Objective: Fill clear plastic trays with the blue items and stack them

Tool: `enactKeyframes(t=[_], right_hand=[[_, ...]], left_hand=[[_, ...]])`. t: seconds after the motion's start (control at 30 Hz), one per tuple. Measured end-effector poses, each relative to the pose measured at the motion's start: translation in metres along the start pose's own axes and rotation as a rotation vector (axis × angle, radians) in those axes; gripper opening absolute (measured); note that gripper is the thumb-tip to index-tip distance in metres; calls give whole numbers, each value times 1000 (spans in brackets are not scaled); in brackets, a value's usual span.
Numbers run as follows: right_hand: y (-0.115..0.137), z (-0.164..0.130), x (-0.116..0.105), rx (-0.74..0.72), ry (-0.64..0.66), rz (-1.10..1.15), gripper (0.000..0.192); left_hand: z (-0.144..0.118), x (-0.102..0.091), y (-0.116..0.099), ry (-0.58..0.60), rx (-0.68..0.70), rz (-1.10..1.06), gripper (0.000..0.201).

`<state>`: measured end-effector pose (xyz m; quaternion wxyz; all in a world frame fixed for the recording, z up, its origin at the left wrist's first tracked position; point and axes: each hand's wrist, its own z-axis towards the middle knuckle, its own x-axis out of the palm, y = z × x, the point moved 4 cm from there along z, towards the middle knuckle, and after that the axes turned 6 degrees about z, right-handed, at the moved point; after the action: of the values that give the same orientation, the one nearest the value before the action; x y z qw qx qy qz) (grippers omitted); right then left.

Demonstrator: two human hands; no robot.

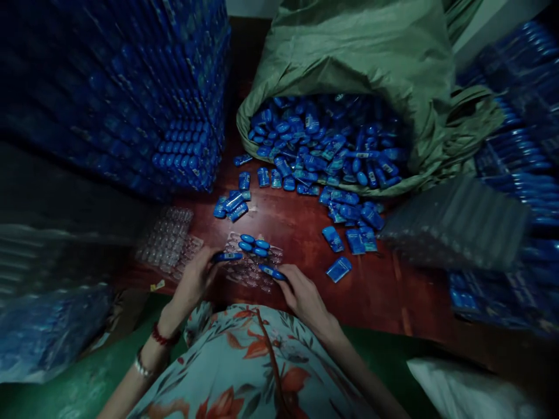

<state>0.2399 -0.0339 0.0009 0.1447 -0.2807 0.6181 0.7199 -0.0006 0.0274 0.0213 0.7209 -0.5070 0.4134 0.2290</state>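
My left hand (196, 274) is closed on a small flat blue case (229, 256), held at the left edge of a clear moulded plastic tray (251, 273). Between the fingers of my right hand (302, 291) is another small blue case (271, 270), tilted over the tray's right side. Several blue cases (254, 245) stand on edge in the far part of the tray, in two short rows. The tray's nearer pockets show bare. What the cases contain cannot be seen.
A green sack (349, 64) spills many blue cases (323, 145) onto the red-brown table (288, 215). Loose cases (338, 269) lie to the right. Filled trays (183, 145) rise in tall stacks at left. Clear trays (166, 238) and a grey tray stack (458, 224) flank the work area.
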Motion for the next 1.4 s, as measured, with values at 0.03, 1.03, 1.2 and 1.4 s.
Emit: enactKeyframes(t=[0.03,1.03,1.2,1.4], right_hand=[[2,7,4,-56,-39,-15,26],[21,42,31,-148,51,-734,27],[9,33,30,-225,-94,-704,32],[-10,30,29,-288,-90,-567,41]], left_hand=[[3,6,-1,-10,22,3,20],[13,59,-31,-20,445,326,30],[10,62,-27,-116,438,199,38],[15,67,-18,-156,542,80,33]])
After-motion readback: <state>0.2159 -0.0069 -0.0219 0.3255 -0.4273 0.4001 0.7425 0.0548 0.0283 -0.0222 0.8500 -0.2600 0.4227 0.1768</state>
